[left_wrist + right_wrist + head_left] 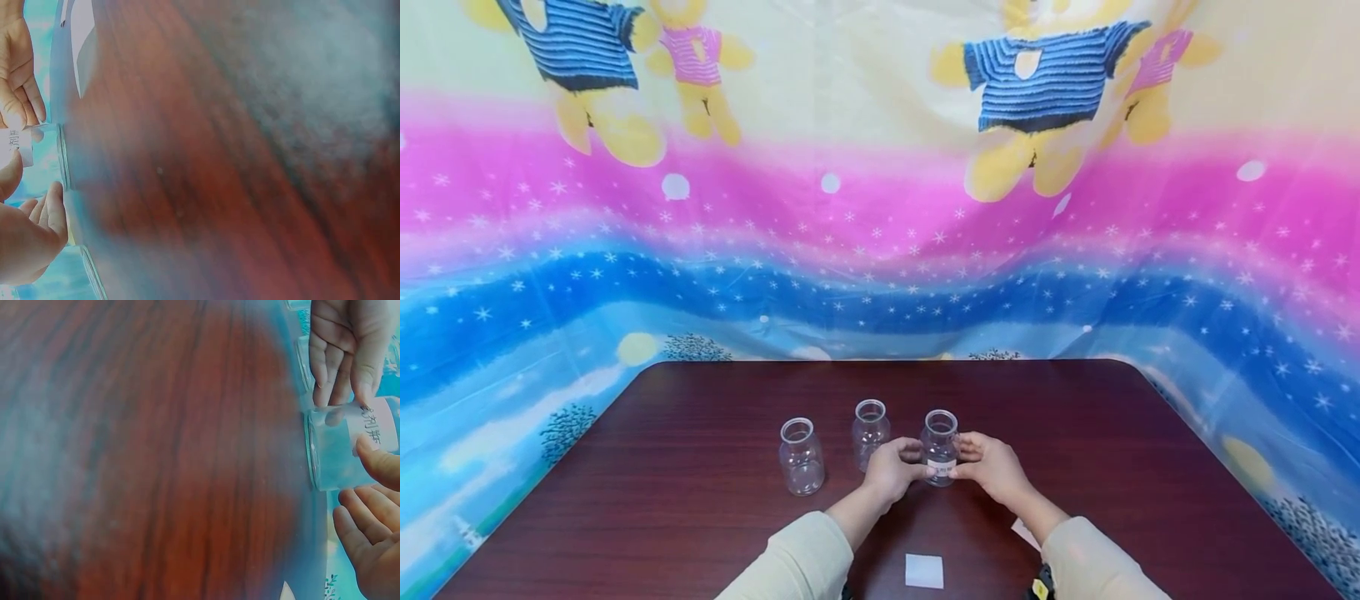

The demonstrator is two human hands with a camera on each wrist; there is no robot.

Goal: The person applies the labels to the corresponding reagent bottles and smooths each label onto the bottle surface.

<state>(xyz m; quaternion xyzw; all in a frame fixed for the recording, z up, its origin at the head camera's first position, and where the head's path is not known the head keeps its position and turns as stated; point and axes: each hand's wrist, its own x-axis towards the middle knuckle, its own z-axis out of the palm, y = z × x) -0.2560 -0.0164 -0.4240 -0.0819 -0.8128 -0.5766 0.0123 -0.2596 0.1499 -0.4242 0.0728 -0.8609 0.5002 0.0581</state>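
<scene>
A clear, lidless glass jar (pixel 940 442) stands upright between my two hands. Its front bears a white label (pixel 937 468), and dark characters show on that label (pixel 373 428) in the right wrist view. My left hand (pixel 891 472) holds the jar from the left, thumb on the label and fingers along the side and back. From the right, my right hand (pixel 997 468) holds it too, its thumb on the label's other end. Just behind my left hand is a second glass jar (pixel 869 429), partly hidden. A third glass jar (pixel 802 458) stands further left.
A white square of paper (pixel 924 572) lies near the table's front edge. Another pale paper piece (pixel 1026 533) is partly covered by my right forearm. The dark red-brown table (pixel 715 417) reaches back to a patterned cloth (pixel 880 225).
</scene>
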